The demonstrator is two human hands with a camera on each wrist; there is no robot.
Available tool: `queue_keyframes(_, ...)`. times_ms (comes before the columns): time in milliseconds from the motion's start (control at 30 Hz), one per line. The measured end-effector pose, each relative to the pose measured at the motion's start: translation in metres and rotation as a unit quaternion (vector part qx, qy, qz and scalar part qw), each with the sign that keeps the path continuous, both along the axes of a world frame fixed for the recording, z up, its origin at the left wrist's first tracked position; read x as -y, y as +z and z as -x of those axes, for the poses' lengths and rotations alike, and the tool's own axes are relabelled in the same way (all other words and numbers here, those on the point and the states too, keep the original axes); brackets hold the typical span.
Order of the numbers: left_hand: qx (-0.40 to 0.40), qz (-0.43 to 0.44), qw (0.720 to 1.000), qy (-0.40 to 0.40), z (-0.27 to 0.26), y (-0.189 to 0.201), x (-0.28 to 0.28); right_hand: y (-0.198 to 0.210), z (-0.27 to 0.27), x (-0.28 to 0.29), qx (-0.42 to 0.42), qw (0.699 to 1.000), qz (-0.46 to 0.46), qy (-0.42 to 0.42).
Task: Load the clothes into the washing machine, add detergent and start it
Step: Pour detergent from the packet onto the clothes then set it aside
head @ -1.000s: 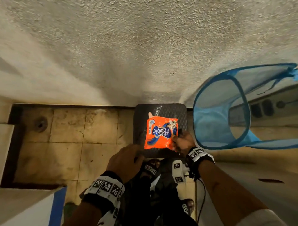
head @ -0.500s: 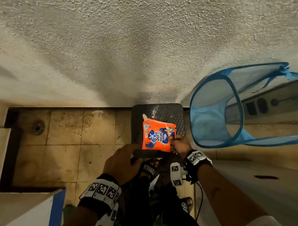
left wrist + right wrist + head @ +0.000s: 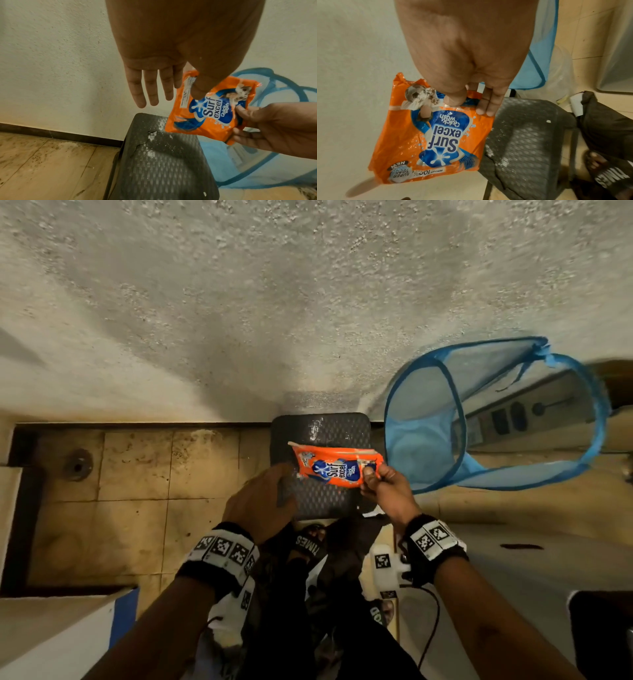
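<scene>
On the detergent step: my right hand point(image 3: 385, 489) pinches the detergent packet point(image 3: 337, 469) just above the black stool point(image 3: 329, 498), left hand point(image 3: 150, 86) flat-fingered beside it, so next I probably carry it to the washer.

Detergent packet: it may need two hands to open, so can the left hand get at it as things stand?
Probably yes. The left hand hangs open right beside the detergent packet, thumb over its near edge. Nothing lies between them, and the right hand pinches only the far corner, above the stool.
</scene>
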State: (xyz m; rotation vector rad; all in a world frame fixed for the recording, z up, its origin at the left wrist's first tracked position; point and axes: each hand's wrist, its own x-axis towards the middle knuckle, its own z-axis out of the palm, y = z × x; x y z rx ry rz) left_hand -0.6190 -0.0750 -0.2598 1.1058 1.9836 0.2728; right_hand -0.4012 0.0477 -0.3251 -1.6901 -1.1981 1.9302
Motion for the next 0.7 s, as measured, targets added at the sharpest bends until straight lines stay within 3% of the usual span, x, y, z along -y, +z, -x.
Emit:
queue_keyframes(233, 0.043, -0.080, 0.994, 0.055, -0.003, 0.080, -0.045, 0.121, -0.028, -0.021, -0.074, 0.994, -0.086, 0.006)
queue_keyframes(400, 0.200, -0.145, 0.969, 0.000, -0.028, 0.148, -0.084, 0.209, -0.071, -0.029, -0.091, 0.985, -0.143, -0.003)
queue_keyframes(533, 0.309, -0.031, 0.944, -0.115, -0.075, 0.206, -0.108, 0.260, -0.112, -0.026, -0.086, 0.981, -0.169, -0.029)
queue_keyframes(633, 0.446, 0.079, 0.886, -0.105, -0.126, 0.219, -0.121, 0.293, -0.145, -0.022, -0.086, 0.975, -0.197, -0.055)
queue_keyframes(700, 0.496, 0.120, 0.849, -0.137, -0.161, 0.226, -0.130, 0.310, -0.168, -0.015, -0.090, 0.968, -0.218, -0.090)
